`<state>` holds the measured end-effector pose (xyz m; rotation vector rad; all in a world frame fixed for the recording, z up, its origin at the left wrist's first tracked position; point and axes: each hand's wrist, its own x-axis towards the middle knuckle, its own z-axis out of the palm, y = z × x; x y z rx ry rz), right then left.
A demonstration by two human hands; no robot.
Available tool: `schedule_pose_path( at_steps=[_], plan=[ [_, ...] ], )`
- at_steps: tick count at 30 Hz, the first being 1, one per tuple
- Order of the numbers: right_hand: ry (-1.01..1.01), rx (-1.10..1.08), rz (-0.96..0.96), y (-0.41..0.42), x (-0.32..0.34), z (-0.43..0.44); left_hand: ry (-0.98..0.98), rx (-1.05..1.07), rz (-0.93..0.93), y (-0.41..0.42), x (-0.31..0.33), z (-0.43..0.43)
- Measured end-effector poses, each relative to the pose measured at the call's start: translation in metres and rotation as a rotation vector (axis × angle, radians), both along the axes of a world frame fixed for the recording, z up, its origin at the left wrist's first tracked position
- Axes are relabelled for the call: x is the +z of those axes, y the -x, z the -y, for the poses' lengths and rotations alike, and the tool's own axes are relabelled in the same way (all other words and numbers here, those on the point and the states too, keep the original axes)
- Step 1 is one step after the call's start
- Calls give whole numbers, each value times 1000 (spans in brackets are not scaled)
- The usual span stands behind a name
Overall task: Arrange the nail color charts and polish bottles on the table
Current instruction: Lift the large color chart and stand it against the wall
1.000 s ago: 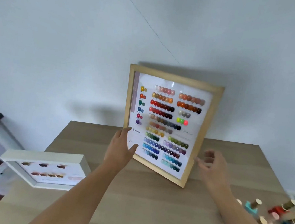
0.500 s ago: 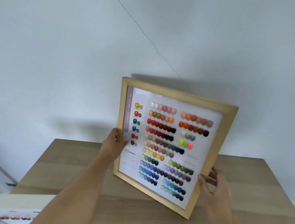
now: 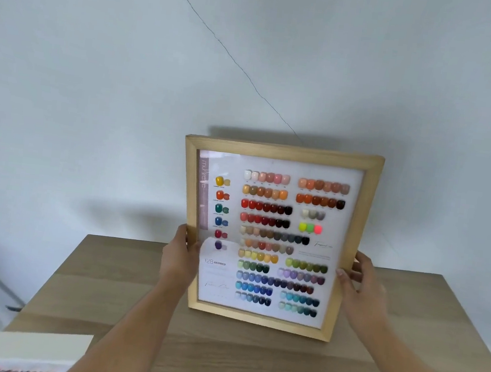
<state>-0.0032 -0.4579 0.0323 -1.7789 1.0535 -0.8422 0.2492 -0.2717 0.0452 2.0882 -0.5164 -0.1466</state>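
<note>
Pale wall (image 3: 97, 77) behind; wooden table (image 3: 247, 369) below. Wood-framed colour chart (image 3: 272, 237) is held upright over the table's middle, face to camera; whether its lower edge touches the top cannot be told. Left hand (image 3: 179, 258) is curled round the left rail, right hand (image 3: 362, 291) round the right, thumbs in front. Step judged: placing this chart. Next, a level set-down is called for, probably leaned against the wall. White-framed chart (image 3: 14, 349) is seen near left.

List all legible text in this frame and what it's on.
"128": framed colour chart, lower left of the sheet.
Vertical brand word on its pink strip: too blurred to read.
Swatch captions and script lines: too small to read.
</note>
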Motion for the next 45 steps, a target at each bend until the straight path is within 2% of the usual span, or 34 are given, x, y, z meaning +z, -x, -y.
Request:
schedule_pose_path(
  at_steps=[16,25,33,45],
  plan=[
    [27,52,-50,-44,7,76,74,50,-28,-19,1,47],
    [51,51,-67,-45,-5,75,73,30,-8,-25,-8,49],
    [44,91,-94,-40,-2,74,-32,-64,-11,-32,-6,44],
    [23,59,-118,-39,-4,65,52,2,-39,-23,-7,38]
  ],
)
